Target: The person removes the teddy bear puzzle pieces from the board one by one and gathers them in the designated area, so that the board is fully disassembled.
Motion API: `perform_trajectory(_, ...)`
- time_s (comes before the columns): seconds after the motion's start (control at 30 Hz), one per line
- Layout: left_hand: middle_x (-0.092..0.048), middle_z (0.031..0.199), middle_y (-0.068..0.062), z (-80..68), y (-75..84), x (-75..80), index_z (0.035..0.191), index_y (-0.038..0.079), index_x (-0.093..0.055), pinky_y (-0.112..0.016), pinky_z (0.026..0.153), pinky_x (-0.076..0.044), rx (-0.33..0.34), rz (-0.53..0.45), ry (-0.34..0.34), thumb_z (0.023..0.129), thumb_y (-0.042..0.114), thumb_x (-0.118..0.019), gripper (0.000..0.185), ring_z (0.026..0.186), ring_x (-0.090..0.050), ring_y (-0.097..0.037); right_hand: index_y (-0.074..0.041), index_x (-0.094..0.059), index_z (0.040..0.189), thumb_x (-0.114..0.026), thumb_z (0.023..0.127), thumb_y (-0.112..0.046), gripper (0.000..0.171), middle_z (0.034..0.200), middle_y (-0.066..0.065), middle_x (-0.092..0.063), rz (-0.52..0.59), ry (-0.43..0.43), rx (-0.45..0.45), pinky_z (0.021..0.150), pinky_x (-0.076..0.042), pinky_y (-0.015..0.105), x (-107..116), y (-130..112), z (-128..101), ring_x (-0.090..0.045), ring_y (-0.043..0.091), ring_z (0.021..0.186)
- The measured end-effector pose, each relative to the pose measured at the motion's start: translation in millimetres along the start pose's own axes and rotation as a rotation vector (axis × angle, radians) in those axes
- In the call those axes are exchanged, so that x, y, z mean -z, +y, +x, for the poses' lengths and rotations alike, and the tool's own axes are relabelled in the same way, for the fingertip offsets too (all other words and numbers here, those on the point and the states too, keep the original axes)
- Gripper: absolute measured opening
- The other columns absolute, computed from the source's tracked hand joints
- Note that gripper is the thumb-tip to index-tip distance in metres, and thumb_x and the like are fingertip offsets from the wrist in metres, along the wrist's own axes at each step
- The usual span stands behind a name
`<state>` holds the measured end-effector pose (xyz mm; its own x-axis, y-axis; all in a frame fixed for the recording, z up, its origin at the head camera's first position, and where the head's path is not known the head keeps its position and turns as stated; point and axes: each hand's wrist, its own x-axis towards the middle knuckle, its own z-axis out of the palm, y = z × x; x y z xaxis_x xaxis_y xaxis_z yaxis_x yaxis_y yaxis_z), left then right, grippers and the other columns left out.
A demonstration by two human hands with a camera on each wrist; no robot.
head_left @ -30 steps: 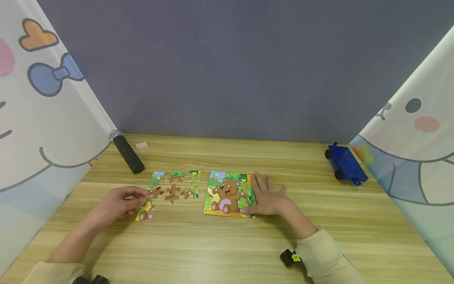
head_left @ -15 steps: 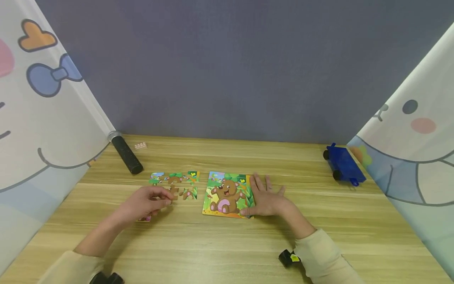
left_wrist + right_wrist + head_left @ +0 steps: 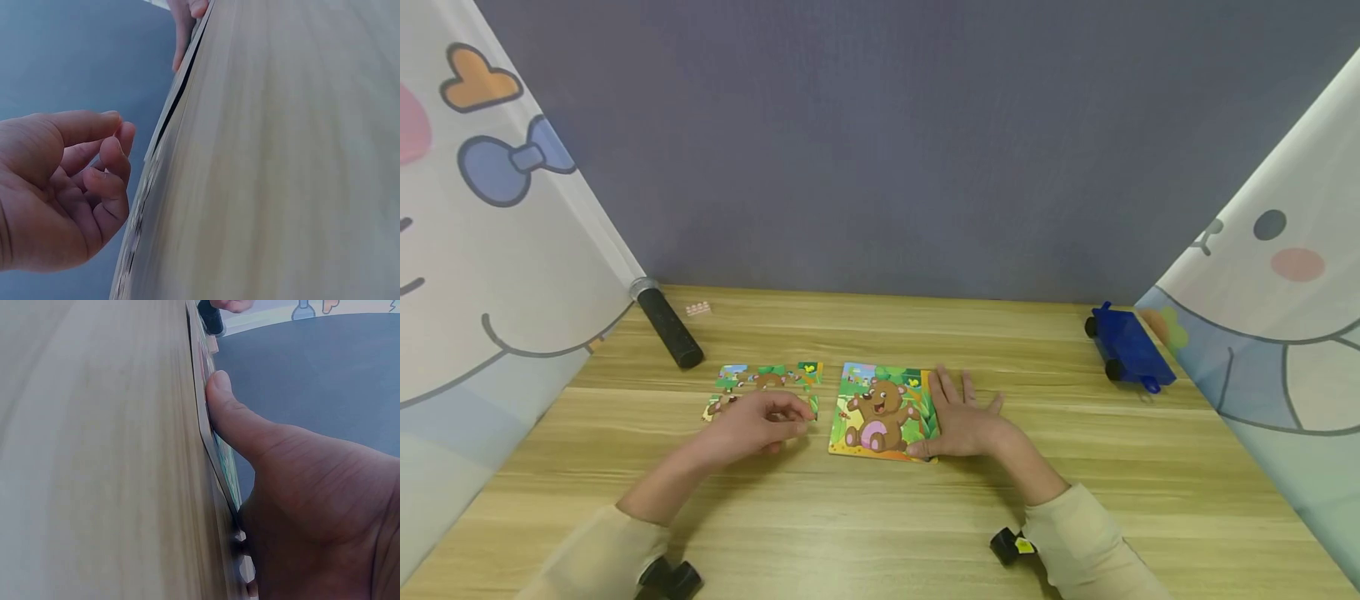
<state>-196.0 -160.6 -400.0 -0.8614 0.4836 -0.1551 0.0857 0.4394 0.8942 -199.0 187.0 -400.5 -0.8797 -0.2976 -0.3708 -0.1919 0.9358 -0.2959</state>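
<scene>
The step in hand looks like carrying a loose jigsaw piece toward the bear board (image 3: 883,410), which lies flat on the desk (image 3: 880,517). The left hand (image 3: 760,427) hovers just left of the board, over the lower right of the loose pieces (image 3: 767,377), with its fingers curled and thumb meeting fingertips as in a pinch. Whether a piece sits in that pinch cannot be told: the head view hides the fingertips, and the left wrist view shows the curled fingers (image 3: 106,162) close to the thumb with nothing plainly between them.

The right hand (image 3: 964,421) lies flat and spread on the desk at the board's right edge, fingers straight, thumb along the board's lower right corner. In the right wrist view its thumb (image 3: 231,419) presses against the board's rim (image 3: 209,425), steadying it.

The remaining pieces lie in a loose cluster just left of the board, some touching one another. A black cylinder (image 3: 666,323) lies farther left and behind the board, and a blue toy (image 3: 1126,347) sits well to the board's right.

My judgement: the next move calls for bringing the left hand across to the board, turning any held piece to match the picture, and pressing it flat while the right hand braces the board against sliding.
</scene>
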Motion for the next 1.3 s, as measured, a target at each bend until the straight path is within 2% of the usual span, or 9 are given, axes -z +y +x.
perform_trajectory(0.23, -0.064, 0.093, -0.009, 13.2, 9.7, -14.8, 0.111, 0.004, -0.071, -0.024, 0.050, -0.043, -0.067, -0.008, -0.040, 0.096, 0.014, -0.071, 0.018, 0.059, -0.052, -0.017, -0.006, 0.004, 0.161, -0.064, 0.078, -0.079, 0.131, 0.167, 0.013, 0.014, -0.018, 0.008, -0.004, 0.095, 0.007, 0.087, 0.2, -0.8, -0.6, 0.016, 0.045, 0.149)
perform_trajectory(0.5, -0.064, 0.095, -0.010, 26.8, 21.9, -31.7, 0.114, 0.004, -0.070, -0.027, 0.054, -0.044, -0.062, -0.021, -0.079, 0.098, 0.011, -0.067, 0.018, 0.060, -0.050, -0.016, -0.007, 0.006, 0.162, -0.065, 0.078, -0.079, 0.131, 0.167, 0.011, 0.015, -0.027, 0.004, -0.018, 0.096, 0.006, 0.087, -1.0, -0.7, 0.5, 0.017, 0.044, 0.149)
perform_trajectory(0.67, -0.065, 0.094, -0.010, 36.1, 27.2, -42.2, 0.118, 0.001, -0.069, -0.030, 0.058, -0.051, -0.076, -0.043, -0.096, 0.097, 0.009, -0.068, 0.022, 0.067, -0.058, -0.019, -0.008, 0.007, 0.161, -0.066, 0.077, -0.080, 0.133, 0.167, 0.010, 0.016, -0.023, -0.010, -0.021, 0.097, 0.005, 0.087, 0.4, -1.8, 0.4, 0.018, 0.043, 0.149)
perform_trajectory(0.83, -0.066, 0.094, -0.009, 43.9, 29.5, -51.3, 0.118, 0.000, -0.070, -0.030, 0.058, -0.053, -0.087, -0.066, -0.139, 0.095, 0.006, -0.067, 0.024, 0.072, -0.061, -0.019, -0.007, 0.003, 0.162, -0.069, 0.076, -0.078, 0.132, 0.167, 0.014, 0.012, -0.013, 0.005, 0.004, 0.095, 0.005, 0.088, 1.3, -1.9, -0.7, 0.015, 0.046, 0.149)
perform_trajectory(1.07, -0.065, 0.094, -0.003, 46.5, 31.6, -56.9, 0.116, 0.004, -0.071, -0.029, 0.066, -0.050, -0.042, 0.007, -0.120, 0.091, 0.008, -0.071, 0.026, 0.080, -0.061, -0.016, -0.008, 0.002, 0.162, -0.068, 0.075, -0.079, 0.133, 0.167, 0.015, 0.011, -0.030, 0.010, 0.004, 0.094, 0.003, 0.089, 1.4, -2.3, -0.4, 0.014, 0.046, 0.148)
perform_trajectory(1.3, -0.065, 0.089, 0.001, 46.1, 35.7, -57.8, 0.121, 0.008, -0.072, -0.028, 0.065, -0.047, -0.016, 0.109, -0.116, 0.088, 0.014, -0.077, 0.034, 0.077, -0.057, -0.014, -0.007, 0.001, 0.162, -0.069, 0.074, -0.079, 0.134, 0.167, 0.014, 0.011, -0.032, 0.015, -0.004, 0.094, 0.003, 0.089, 1.6, -2.5, -0.4, 0.014, 0.046, 0.149)
